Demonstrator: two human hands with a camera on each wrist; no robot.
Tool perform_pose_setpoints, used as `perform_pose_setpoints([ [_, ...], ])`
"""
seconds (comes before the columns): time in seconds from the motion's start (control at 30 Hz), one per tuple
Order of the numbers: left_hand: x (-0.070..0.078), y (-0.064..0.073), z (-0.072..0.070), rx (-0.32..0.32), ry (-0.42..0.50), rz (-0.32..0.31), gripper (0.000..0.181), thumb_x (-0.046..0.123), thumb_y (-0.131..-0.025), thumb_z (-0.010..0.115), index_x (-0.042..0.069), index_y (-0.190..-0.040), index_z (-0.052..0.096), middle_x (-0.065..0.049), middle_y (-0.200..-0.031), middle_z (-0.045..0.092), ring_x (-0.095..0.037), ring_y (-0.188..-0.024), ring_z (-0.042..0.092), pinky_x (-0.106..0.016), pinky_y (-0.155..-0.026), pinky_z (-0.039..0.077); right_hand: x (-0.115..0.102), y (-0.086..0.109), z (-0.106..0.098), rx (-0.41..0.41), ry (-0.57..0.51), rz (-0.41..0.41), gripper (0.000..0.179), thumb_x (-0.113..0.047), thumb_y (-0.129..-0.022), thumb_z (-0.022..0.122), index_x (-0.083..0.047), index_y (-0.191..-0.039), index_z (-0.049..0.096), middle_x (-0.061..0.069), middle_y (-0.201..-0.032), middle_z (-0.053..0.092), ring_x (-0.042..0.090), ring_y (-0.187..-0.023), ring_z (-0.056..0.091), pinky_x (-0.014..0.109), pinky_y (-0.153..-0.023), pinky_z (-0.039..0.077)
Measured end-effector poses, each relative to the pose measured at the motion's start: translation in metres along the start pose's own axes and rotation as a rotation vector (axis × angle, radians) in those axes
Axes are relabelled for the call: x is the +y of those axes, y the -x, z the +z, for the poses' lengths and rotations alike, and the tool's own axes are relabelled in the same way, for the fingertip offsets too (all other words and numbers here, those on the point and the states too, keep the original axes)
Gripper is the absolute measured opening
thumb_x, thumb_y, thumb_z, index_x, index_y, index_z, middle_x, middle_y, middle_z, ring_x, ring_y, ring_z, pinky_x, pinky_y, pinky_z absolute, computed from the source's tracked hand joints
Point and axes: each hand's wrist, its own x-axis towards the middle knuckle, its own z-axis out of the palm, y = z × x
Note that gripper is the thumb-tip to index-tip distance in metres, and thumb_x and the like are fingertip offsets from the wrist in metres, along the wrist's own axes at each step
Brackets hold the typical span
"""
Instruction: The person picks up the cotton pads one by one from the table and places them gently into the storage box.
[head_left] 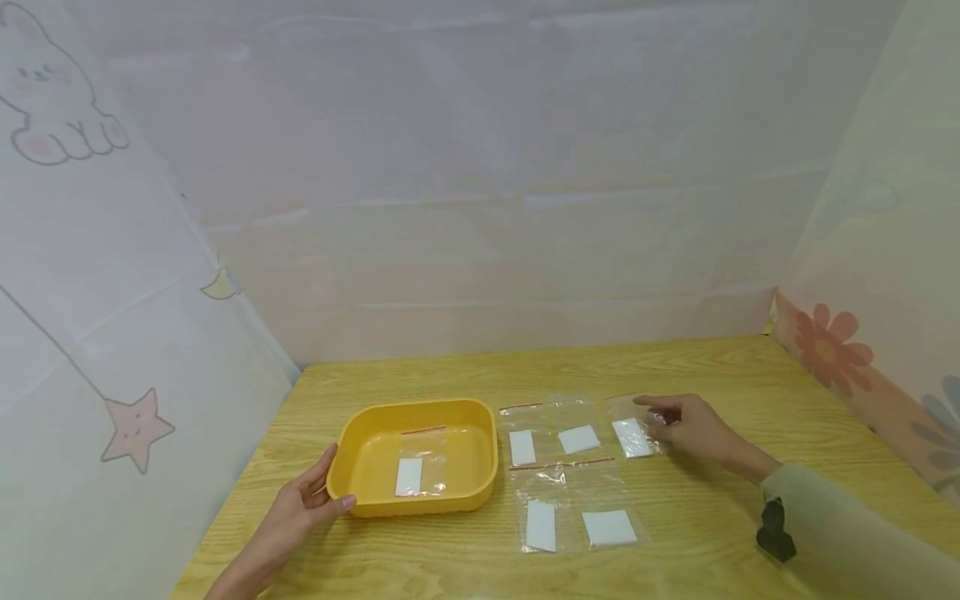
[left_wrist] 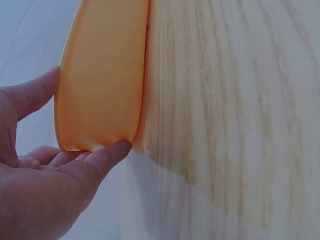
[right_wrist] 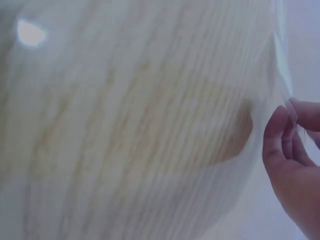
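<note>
My left hand (head_left: 295, 510) holds the front left corner of a yellow plastic basin (head_left: 480, 492), thumb and fingers spread around that corner. In the left wrist view the basin's outer wall (left_wrist: 100, 75) lies between thumb and fingers of the left hand (left_wrist: 55, 175). Inside the basin is a clear zip bag with a white rectangular piece (head_left: 408, 477). My right hand (head_left: 693, 429) pinches the edge of another clear zip bag (head_left: 632, 437), which holds a white piece too. The right wrist view shows the clear film (right_wrist: 284, 75) between thumb and fingers of the right hand (right_wrist: 290, 150).
Several more clear zip bags with white pieces (head_left: 541, 526) lie right of the basin in two rows, partly overlapping. Under them is a wood-grain table (head_left: 420, 558). A pale wall sheet (head_left: 487, 275) stands along the back, with printed sheets at both sides.
</note>
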Motion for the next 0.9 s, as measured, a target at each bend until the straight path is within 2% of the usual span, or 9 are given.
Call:
perform_pose_setpoints([
  [0.13,0.0,0.0,0.0,-0.001,0.003,0.0,0.094,0.012,-0.099,0.076,0.008,-0.17,0.014,-0.017,-0.172,0.012,-0.04,-0.148,0.038,-0.033,-0.104,0.053,0.003,0.0,-0.003,-0.073,-0.133,0.028,0.046,0.005,-0.105,0.058,0.009,-0.15,0.052,0.022,-0.108,0.066,0.015,-0.069,0.051,0.027,-0.057,0.047],
  [0.2,0.0,0.0,0.0,-0.003,0.005,0.001,0.094,0.012,-0.099,0.076,0.008,-0.17,0.014,-0.017,-0.172,0.012,-0.04,-0.148,0.038,-0.033,-0.104,0.053,0.003,0.0,-0.004,-0.107,-0.204,0.055,0.046,0.003,-0.107,0.054,0.01,-0.153,0.047,0.022,-0.103,0.063,0.015,-0.068,0.051,0.028,-0.057,0.048],
  [0.27,0.0,0.0,0.0,-0.006,0.005,0.002,0.094,0.012,-0.099,0.076,0.008,-0.17,0.013,-0.017,-0.172,0.012,-0.04,-0.148,0.038,-0.033,-0.103,0.053,0.003,0.001,-0.004,-0.111,-0.217,0.07,0.048,-0.001,-0.107,0.057,0.011,-0.153,0.046,0.025,-0.105,0.064,0.015,-0.069,0.051,0.029,-0.058,0.049],
  [0.37,-0.001,0.0,0.0,-0.009,0.006,0.004,0.094,0.013,-0.1,0.076,0.009,-0.17,0.013,-0.017,-0.172,0.012,-0.04,-0.148,0.038,-0.033,-0.104,0.053,0.0,0.001,-0.005,-0.084,-0.202,0.088,0.054,-0.007,-0.102,0.069,0.008,-0.151,0.051,0.029,-0.124,0.066,0.014,-0.072,0.05,0.028,-0.06,0.051],
  [0.43,-0.001,0.0,-0.001,-0.01,0.007,0.006,0.094,0.013,-0.1,0.076,0.009,-0.17,0.013,-0.017,-0.172,0.012,-0.04,-0.148,0.038,-0.033,-0.104,0.053,-0.003,0.0,-0.006,-0.062,-0.17,0.08,0.058,-0.01,-0.098,0.076,0.005,-0.15,0.054,0.028,-0.138,0.062,0.014,-0.073,0.049,0.027,-0.062,0.051],
  [0.5,-0.001,0.0,-0.001,-0.011,0.009,0.008,0.094,0.013,-0.1,0.075,0.009,-0.17,0.013,-0.017,-0.172,0.011,-0.04,-0.148,0.038,-0.032,-0.104,0.053,-0.008,-0.001,-0.008,-0.053,-0.178,0.075,0.062,-0.011,-0.095,0.08,0.004,-0.15,0.056,0.027,-0.143,0.06,0.014,-0.073,0.047,0.026,-0.062,0.049],
  [0.6,-0.001,0.0,-0.001,-0.016,0.013,0.01,0.094,0.012,-0.1,0.075,0.009,-0.17,0.013,-0.017,-0.173,0.011,-0.04,-0.148,0.038,-0.032,-0.104,0.053,-0.019,-0.003,-0.01,-0.062,-0.189,0.047,0.066,-0.012,-0.094,0.081,0.003,-0.152,0.054,0.029,-0.146,0.057,0.013,-0.073,0.044,0.028,-0.062,0.045],
  [0.77,0.0,0.0,-0.001,-0.019,0.013,0.01,0.094,0.012,-0.1,0.075,0.009,-0.17,0.012,-0.017,-0.173,0.01,-0.04,-0.148,0.038,-0.033,-0.104,0.053,-0.042,-0.009,-0.013,-0.115,-0.221,-0.005,0.069,-0.014,-0.095,0.081,0.0,-0.156,0.05,0.028,-0.151,0.052,0.014,-0.078,0.042,0.033,-0.067,0.048],
  [0.9,0.0,0.0,-0.001,-0.016,0.001,0.004,0.094,0.013,-0.1,0.075,0.009,-0.17,0.012,-0.017,-0.172,0.011,-0.04,-0.148,0.038,-0.033,-0.104,0.053,-0.063,-0.018,-0.012,-0.176,-0.269,-0.036,0.068,-0.016,-0.098,0.078,-0.003,-0.158,0.049,0.024,-0.158,0.047,0.019,-0.1,0.058,0.032,-0.081,0.056],
])
